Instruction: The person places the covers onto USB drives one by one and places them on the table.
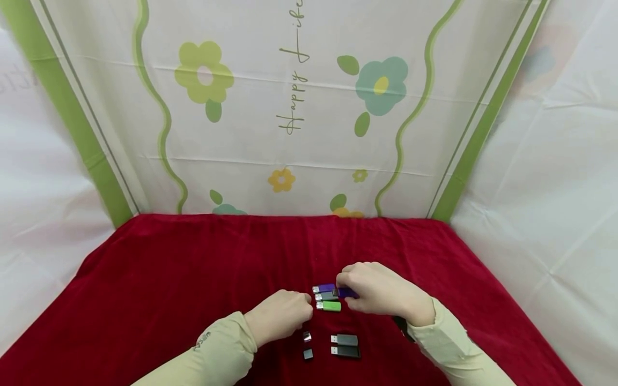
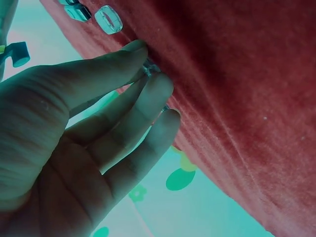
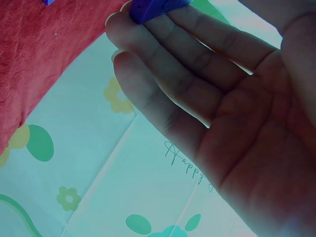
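My right hand (image 1: 383, 289) holds a purple USB stick (image 1: 348, 292) by its body over the right end of a short column of sticks. In the right wrist view its purple body (image 3: 155, 9) shows at the fingertips. That column has another purple USB stick (image 1: 325, 288), a grey USB stick (image 1: 330, 296) and a green USB stick (image 1: 331, 306), metal plugs facing left. To their left, my left hand (image 1: 282, 315) pinches a small clear cap (image 2: 150, 68) between thumb and fingertips, close over the cloth; the fingers hide most of it.
Nearer to me lie a dark grey USB stick (image 1: 346, 340) and a black USB stick (image 1: 347, 351). Left of them are a loose clear cap (image 1: 307, 336) and a dark cap (image 1: 308, 354). Red cloth (image 1: 193, 268) covers the table; a flowered curtain (image 1: 251, 123) hangs behind.
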The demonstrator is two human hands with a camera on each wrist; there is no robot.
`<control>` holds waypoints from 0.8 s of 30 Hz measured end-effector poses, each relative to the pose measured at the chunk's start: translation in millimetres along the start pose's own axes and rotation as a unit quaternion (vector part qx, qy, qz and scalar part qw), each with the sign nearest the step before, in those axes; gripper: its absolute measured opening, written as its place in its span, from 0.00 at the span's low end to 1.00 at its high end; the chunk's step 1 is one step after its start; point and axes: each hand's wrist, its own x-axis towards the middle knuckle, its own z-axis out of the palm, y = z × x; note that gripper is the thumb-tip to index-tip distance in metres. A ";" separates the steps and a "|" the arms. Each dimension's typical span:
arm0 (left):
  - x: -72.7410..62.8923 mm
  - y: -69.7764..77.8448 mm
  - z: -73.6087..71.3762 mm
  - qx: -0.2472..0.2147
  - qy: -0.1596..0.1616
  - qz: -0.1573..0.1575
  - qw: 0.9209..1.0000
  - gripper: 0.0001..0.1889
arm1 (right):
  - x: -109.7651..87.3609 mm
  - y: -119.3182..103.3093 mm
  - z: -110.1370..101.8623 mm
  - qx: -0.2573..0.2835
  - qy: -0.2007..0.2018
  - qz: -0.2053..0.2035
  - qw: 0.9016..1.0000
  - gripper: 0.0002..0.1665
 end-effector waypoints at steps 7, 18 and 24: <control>0.4 1.0 2.6 0.022 0.006 0.004 1.000 0.07 | 0.1 -0.3 0.0 -0.002 0.002 -0.003 1.000 0.10; -0.7 1.0 7.0 0.018 -0.002 -0.008 1.000 0.04 | -0.1 0.1 0.5 -0.005 0.008 -0.004 1.000 0.10; -4.5 -3.9 0.8 -0.006 0.032 -0.019 0.999 0.05 | -0.1 -1.3 -1.8 -0.011 0.011 -0.004 1.000 0.10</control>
